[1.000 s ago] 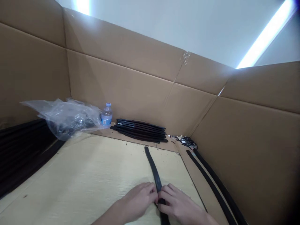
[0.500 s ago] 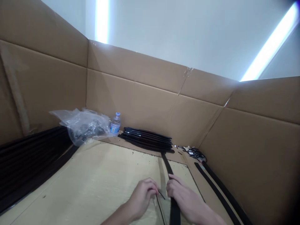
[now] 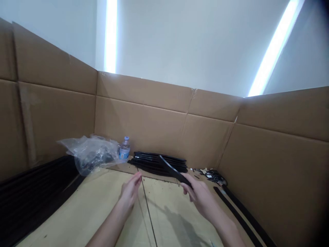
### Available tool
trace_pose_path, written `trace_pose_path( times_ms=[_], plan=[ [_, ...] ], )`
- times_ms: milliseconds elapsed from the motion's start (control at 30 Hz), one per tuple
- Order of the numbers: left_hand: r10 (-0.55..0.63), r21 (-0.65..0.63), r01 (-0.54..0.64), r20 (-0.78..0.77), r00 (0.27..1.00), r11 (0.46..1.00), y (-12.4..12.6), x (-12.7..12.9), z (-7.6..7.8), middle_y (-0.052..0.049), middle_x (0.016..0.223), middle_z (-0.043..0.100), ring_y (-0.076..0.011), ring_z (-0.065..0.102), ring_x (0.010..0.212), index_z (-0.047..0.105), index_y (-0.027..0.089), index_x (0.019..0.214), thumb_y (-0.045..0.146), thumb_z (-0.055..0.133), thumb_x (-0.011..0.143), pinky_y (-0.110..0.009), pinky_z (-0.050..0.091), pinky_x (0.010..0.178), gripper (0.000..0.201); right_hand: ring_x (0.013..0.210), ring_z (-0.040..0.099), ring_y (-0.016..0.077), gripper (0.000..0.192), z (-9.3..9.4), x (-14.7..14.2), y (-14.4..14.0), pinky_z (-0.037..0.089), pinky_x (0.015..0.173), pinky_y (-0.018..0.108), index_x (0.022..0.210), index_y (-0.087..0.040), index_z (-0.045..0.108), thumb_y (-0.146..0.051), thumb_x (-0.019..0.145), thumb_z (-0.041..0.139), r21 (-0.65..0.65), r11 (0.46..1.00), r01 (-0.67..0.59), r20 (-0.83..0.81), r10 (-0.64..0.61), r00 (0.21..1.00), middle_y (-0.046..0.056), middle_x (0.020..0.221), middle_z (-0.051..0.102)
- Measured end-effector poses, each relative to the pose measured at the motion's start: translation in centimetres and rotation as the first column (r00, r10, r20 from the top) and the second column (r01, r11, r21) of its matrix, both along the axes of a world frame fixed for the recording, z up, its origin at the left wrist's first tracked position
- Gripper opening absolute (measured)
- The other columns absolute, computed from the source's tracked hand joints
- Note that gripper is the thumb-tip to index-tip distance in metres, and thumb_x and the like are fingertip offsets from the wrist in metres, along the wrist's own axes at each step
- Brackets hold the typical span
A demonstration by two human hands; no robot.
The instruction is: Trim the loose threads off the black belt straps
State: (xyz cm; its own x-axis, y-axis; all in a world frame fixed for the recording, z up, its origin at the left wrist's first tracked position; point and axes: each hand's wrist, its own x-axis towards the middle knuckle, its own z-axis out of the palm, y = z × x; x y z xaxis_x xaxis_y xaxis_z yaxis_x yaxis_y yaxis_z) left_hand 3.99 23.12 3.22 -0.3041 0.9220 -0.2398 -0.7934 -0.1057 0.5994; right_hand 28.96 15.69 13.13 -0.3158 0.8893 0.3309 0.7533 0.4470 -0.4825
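My right hand (image 3: 197, 192) is closed around a flat black strip (image 3: 171, 169), whose far end points up and left, raised in front of the stack of strips. My left hand (image 3: 131, 188) pinches a thin black strand (image 3: 148, 209) near its upper end. From those fingertips the strand hangs down toward the bottom edge of the view. Both hands are above a pale yellowish board (image 3: 102, 206), apart from each other. The stack of black strips (image 3: 146, 163) lies along the back.
Cardboard walls (image 3: 144, 127) surround the work surface. At back left are a clear plastic bag (image 3: 89, 154) and a water bottle (image 3: 124, 149). Many long black strips (image 3: 33, 192) lie at left. Two loose strips (image 3: 236, 212) and a pile of black scraps (image 3: 214, 176) are at right.
My right hand has lifted the flat strip off the board, its far end now up and left. My left hand has moved left and up, drawing the thin strand away from the flat strip.
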Motion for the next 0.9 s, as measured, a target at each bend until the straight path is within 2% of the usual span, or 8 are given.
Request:
trace_pose_path(
  times_ms=[200, 333, 467, 567, 667, 767, 833, 900],
  plan=[
    [0.124, 0.169, -0.13, 0.044, 0.991, 0.977, 2.5, -1.6, 6.1, -0.005, 0.073, 0.067, -0.0047, 0.062, 0.06, 0.064, 0.007, 0.08, -0.006, 0.055, 0.078, -0.012, 0.052, 0.063, 0.016, 0.072, 0.055, 0.0179, 0.021, -1.3, -1.2, 1.7, 0.041, 0.067, 0.028, 0.106, -0.021, 0.04, -0.029, 0.087, 0.046, -0.052, 0.999, -0.01, -0.136, 0.003, 0.991, 0.002, 0.078, 0.062],
    [0.147, 0.256, -0.133, -0.033, 0.989, 0.957, 1.3, 0.0, 7.5, -0.009, 0.084, 0.069, -0.0072, 0.064, 0.067, 0.061, 0.009, 0.086, -0.002, 0.057, 0.079, -0.016, 0.053, 0.064, 0.014, 0.085, 0.056, 0.0183, 0.02, -1.0, -1.4, 1.7, 0.041, 0.078, 0.03, 0.099, -0.023, 0.038, -0.026, 0.084, 0.051, -0.083, 0.994, -0.068, -0.167, 0.054, 0.985, 0.004, 0.093, 0.06],
    [0.118, 0.319, -0.013, -0.313, 0.942, 0.948, -0.4, 1.8, 7.9, -0.006, 0.091, 0.069, -0.0079, 0.063, 0.074, 0.064, 0.014, 0.097, 0.013, 0.068, 0.076, -0.015, 0.051, 0.065, 0.021, 0.08, 0.056, 0.0164, 0.011, -0.4, -1.2, 1.1, 0.043, 0.075, 0.027, 0.097, -0.023, 0.042, -0.029, 0.088, 0.047, -0.132, 0.984, -0.123, -0.126, 0.107, 0.986, 0.002, 0.09, 0.058],
    [0.169, 0.366, 0.094, -0.623, 0.764, 0.926, -1.5, 2.5, 8.2, -0.005, 0.086, 0.069, -0.0104, 0.062, 0.075, 0.067, 0.015, 0.091, 0.024, 0.069, 0.076, -0.018, 0.05, 0.066, 0.018, 0.059, 0.055, 0.0115, 0.014, -0.2, -1.0, 0.9, 0.044, 0.061, 0.023, 0.103, -0.023, 0.046, -0.031, 0.092, 0.04, -0.275, 0.948, -0.162, -0.143, 0.127, 0.982, 0.0, 0.079, 0.055],
    [0.222, 0.388, 0.293, -0.854, 0.47, 0.874, -2.5, 2.8, 8.1, -0.003, 0.08, 0.066, -0.0099, 0.057, 0.067, 0.068, 0.017, 0.084, 0.023, 0.061, 0.082, -0.019, 0.046, 0.061, 0.01, 0.054, 0.054, 0.0093, 0.02, -0.1, -0.9, 1.2, 0.044, 0.059, 0.022, 0.111, -0.024, 0.048, -0.03, 0.093, 0.04, -0.306, 0.937, -0.166, -0.11, 0.139, 0.984, 0.0, 0.081, 0.057],
    [0.389, 0.438, 0.474, -0.899, 0.203, 0.764, -3.2, 3.4, 7.5, -0.004, 0.083, 0.061, -0.0109, 0.056, 0.072, 0.068, 0.018, 0.084, 0.017, 0.052, 0.087, -0.021, 0.044, 0.062, 0.017, 0.059, 0.055, 0.0108, 0.024, -0.2, -0.8, 1.5, 0.043, 0.064, 0.023, 0.115, -0.028, 0.05, -0.028, 0.092, 0.044, -0.239, 0.96, -0.147, -0.028, 0.144, 0.989, -0.001, 0.079, 0.059],
    [0.496, 0.462, 0.549, -0.863, 0.095, 0.697, -3.5, 3.9, 7.0, -0.005, 0.085, 0.057, -0.011, 0.055, 0.074, 0.068, 0.018, 0.088, 0.011, 0.047, 0.088, -0.021, 0.044, 0.063, 0.022, 0.061, 0.055, 0.0112, 0.024, -0.3, -0.9, 1.6, 0.042, 0.066, 0.023, 0.115, -0.029, 0.05, -0.027, 0.092, 0.044, -0.229, 0.961, -0.154, -0.032, 0.151, 0.988, -0.002, 0.078, 0.061],
    [0.575, 0.48, 0.594, -0.818, 0.035, 0.646, -3.5, 4.4, 6.3, -0.006, 0.086, 0.055, -0.0108, 0.053, 0.074, 0.066, 0.017, 0.093, 0.007, 0.044, 0.088, -0.02, 0.044, 0.062, 0.025, 0.062, 0.055, 0.0113, 0.023, -0.5, -1.0, 1.8, 0.042, 0.065, 0.023, 0.113, -0.029, 0.05, -0.026, 0.091, 0.045, -0.263, 0.95, -0.167, -0.076, 0.152, 0.986, -0.003, 0.081, 0.062]
  ],
)
